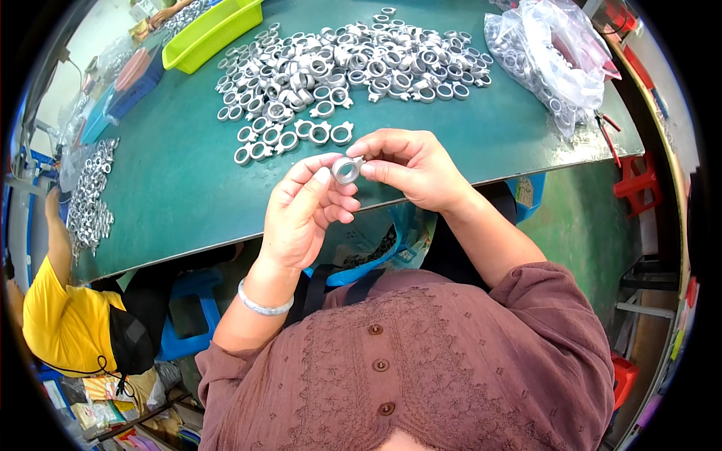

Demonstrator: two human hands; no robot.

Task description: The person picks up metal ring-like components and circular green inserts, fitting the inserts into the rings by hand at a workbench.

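Note:
Between my two hands, above the table's near edge, is a grey metal ring (344, 171) with a small lug on its side. My left hand (304, 199) pinches the ring's left side between thumb and fingers. On the other side, my right hand (410, 167) grips the lug end with thumb and forefinger. Just beyond my hands lie several similar rings (319, 134) in a loose cluster. Farther back spreads a large heap of grey metal rings (361, 60) of the same kind.
The green table (180, 165) also bears a lime-green basket (214, 37), a clear plastic bag of rings (556, 60) and red-handled pliers (608, 135). Left, a person in a yellow sleeve (56, 308) reaches toward another metal pile (92, 199). A blue-rimmed bag (368, 267) hangs below the edge.

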